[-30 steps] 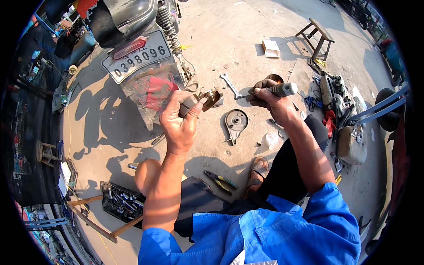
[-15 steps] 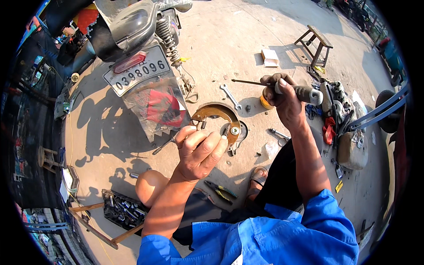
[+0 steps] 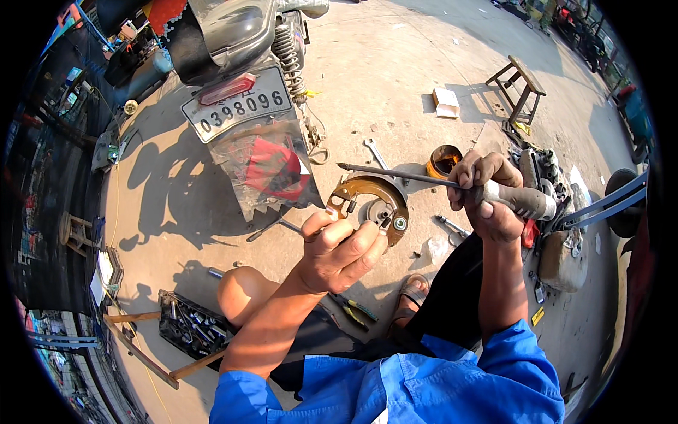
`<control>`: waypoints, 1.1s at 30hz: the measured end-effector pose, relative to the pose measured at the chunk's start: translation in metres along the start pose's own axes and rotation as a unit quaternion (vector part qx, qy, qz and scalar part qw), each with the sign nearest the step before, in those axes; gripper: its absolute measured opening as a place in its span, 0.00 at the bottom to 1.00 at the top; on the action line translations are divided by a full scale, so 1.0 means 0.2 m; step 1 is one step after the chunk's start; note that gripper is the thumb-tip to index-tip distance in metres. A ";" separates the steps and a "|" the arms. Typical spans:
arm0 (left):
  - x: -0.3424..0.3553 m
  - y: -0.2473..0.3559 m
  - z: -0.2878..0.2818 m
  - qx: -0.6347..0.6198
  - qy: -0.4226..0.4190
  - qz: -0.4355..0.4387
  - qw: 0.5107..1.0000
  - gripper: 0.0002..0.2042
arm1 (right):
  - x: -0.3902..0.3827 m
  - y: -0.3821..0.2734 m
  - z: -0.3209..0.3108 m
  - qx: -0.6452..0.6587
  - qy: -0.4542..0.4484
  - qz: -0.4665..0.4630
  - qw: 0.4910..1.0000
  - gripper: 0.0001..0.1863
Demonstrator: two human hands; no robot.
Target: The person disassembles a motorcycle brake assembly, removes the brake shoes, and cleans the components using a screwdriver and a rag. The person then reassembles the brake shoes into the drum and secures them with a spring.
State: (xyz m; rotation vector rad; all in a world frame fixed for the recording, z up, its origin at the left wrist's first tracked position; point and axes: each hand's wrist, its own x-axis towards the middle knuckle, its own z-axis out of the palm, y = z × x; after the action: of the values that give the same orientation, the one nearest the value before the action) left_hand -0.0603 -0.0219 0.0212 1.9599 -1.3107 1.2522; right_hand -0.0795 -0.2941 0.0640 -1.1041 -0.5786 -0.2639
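My left hand (image 3: 342,256) grips a rusty-brown curved brake shoe (image 3: 381,186) from below, fingers wrapped on its near side. A bright round pivot shows at the shoe's right end. Behind it, partly hidden, a grey metal plate with a round hub (image 3: 379,213) lies on the ground. In my right hand (image 3: 487,194) is a screwdriver (image 3: 519,201) with a thick grey handle, held level. Its long dark shaft points left, and the tip hangs above the shoe's left end in the picture; whether they touch I cannot tell.
A parked motor scooter (image 3: 236,35) stands at the far left. Around me lie a wrench (image 3: 373,150), an orange tin (image 3: 431,168), pliers (image 3: 351,311), and a tray (image 3: 164,304) of sockets. Farther right are a white box (image 3: 445,103), a wooden stool (image 3: 522,69) and scattered parts.
My right hand has turned and lowered, bringing the screwdriver's shaft left and down over the brake shoe. The shoe has tilted slightly in my left hand. The view has shifted a little.
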 end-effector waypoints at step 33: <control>-0.01 0.00 0.01 -0.011 -0.004 -0.002 1.000 0.14 | 0.03 0.00 -0.01 -0.105 -0.143 -0.018 0.984 0.10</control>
State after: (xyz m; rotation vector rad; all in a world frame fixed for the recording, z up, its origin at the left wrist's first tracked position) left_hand -0.0605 -0.0229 0.0182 1.9530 -1.3184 1.2245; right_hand -0.0742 -0.2959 0.0666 -1.3481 -0.8414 -0.2021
